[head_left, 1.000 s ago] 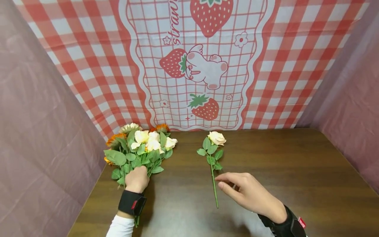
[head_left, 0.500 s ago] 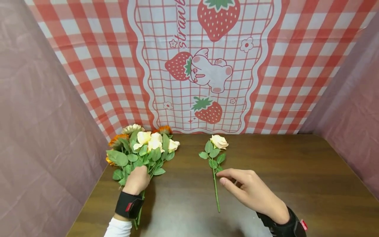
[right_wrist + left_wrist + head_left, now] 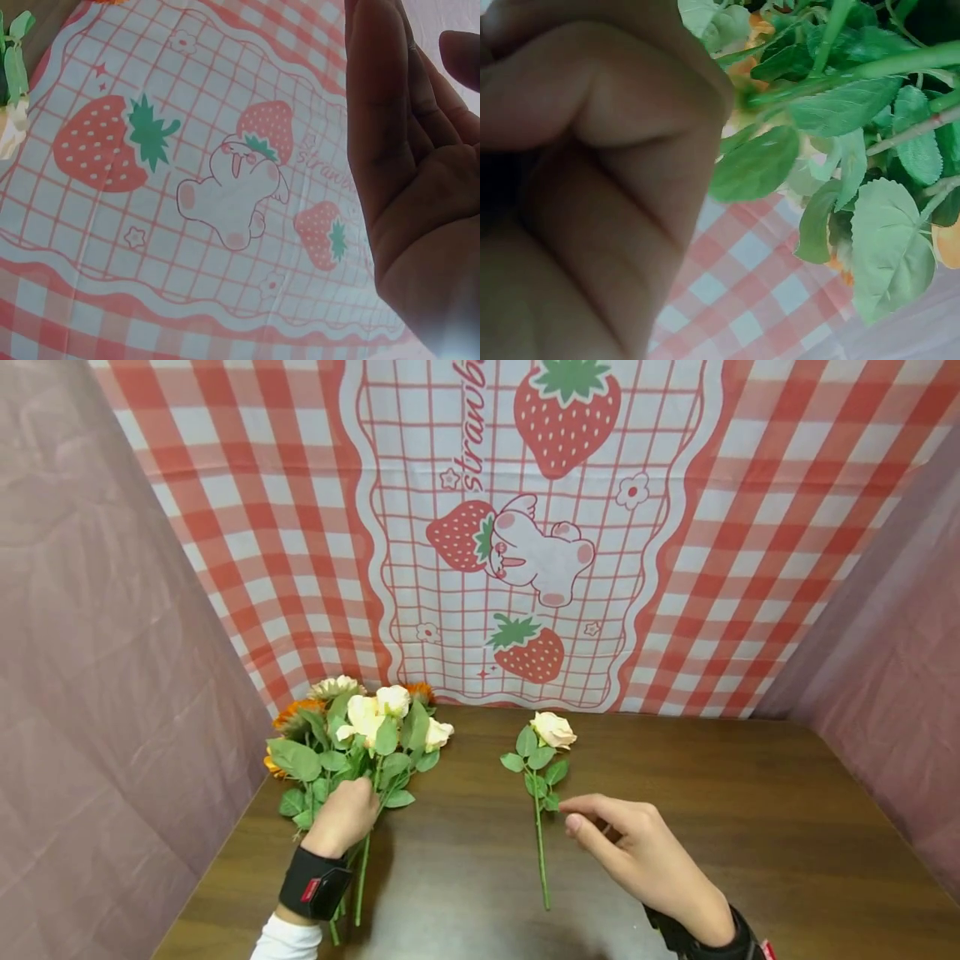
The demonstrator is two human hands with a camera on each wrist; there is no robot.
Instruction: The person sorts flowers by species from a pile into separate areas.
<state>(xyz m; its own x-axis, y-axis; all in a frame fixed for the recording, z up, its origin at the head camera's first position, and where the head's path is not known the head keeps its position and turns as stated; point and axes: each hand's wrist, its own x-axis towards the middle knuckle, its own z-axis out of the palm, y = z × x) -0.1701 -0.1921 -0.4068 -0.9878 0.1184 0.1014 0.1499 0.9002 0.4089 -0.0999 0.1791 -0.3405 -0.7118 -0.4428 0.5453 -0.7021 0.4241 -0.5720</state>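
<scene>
At the table's left, my left hand (image 3: 343, 817) curls its fingers round a green stem at the front of a bunch of flowers. A cream rose (image 3: 393, 701) stands up out of this bunch, its stem running down beside the hand. Other cream roses (image 3: 364, 718) and orange flowers (image 3: 300, 713) lie around it among green leaves. The left wrist view shows the curled fingers close up, with leaves (image 3: 892, 247) beyond. A single cream rose (image 3: 554, 730) lies mid-table, its stem towards me. Just right of that stem, my right hand (image 3: 633, 839) holds nothing, fingers loosely bent.
The brown wooden table (image 3: 712, 793) meets a red-and-white checked cloth (image 3: 735, 568) with strawberry prints along its back edge. Pinkish curtains (image 3: 135, 693) hang at the left and right sides. Black bands are on both wrists.
In the bunch, one cream rose has risen, and its stem now stands apart from the other stems. The right hand has shifted slightly away from the single rose's stem. The head view has tilted a little.
</scene>
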